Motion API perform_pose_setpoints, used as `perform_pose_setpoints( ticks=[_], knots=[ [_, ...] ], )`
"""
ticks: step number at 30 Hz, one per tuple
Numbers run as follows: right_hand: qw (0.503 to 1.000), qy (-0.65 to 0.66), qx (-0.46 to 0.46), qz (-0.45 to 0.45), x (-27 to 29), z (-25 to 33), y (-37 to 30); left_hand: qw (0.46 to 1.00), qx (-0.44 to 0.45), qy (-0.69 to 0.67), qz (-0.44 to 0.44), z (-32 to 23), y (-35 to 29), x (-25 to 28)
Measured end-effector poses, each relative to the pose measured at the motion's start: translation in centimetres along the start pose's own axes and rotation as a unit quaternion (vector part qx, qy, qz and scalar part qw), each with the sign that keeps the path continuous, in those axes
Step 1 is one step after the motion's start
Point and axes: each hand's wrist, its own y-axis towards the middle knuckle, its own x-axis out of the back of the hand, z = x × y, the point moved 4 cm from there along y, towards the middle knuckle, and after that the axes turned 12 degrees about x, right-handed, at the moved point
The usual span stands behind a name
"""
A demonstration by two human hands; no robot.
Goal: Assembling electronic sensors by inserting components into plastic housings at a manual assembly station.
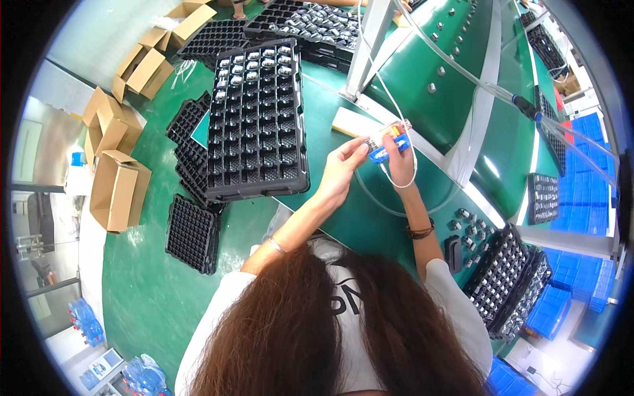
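Over the green bench, my right hand (399, 165) is closed round a blue and yellow hand-held tool (381, 154) with a thin white hose (414, 173) looping from it. My left hand (343, 168) meets it from the left, thumb and finger pinched on a small metal part (371, 142) at the tool's end. Fingers partly cover that part, so its shape is unclear. Left of my hands lies a large black compartment tray (257, 119). Shiny metal pieces (251, 66) fill some of its far pockets; the nearer pockets hold none.
Loose metal parts (470, 231) and a black block (453, 254) lie by my right forearm, beside filled black trays (498, 274). A green conveyor belt (422, 59) carries spaced parts beyond a metal post (367, 49). Stacked trays (191, 231) and open cardboard boxes (119, 191) stand left.
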Motion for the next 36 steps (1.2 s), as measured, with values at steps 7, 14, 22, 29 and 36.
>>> perform_pose_setpoints(
  ticks=[7, 14, 22, 29, 36],
  knots=[
    [0.997, -0.024, 0.057, 0.051, -0.7, -0.8, 1.6, 0.998, -0.025, 0.04, -0.028, -0.9, -1.5, 0.4],
    [0.916, -0.367, 0.155, 0.047, -2.2, -0.8, 4.6, 0.948, -0.183, 0.241, -0.1, -13.1, -8.0, 3.7],
    [0.899, -0.416, 0.128, 0.035, -2.0, 0.1, 3.7, 0.609, -0.352, 0.607, -0.37, -24.4, -5.4, 17.4],
    [0.941, -0.328, 0.084, 0.003, 1.6, 1.3, 2.0, 0.623, -0.259, 0.671, -0.307, -24.9, -2.5, 19.7],
    [0.968, -0.23, 0.006, 0.105, 4.1, 0.0, 2.3, 0.792, -0.293, 0.483, -0.232, -26.6, -3.8, 20.9]
  ],
)
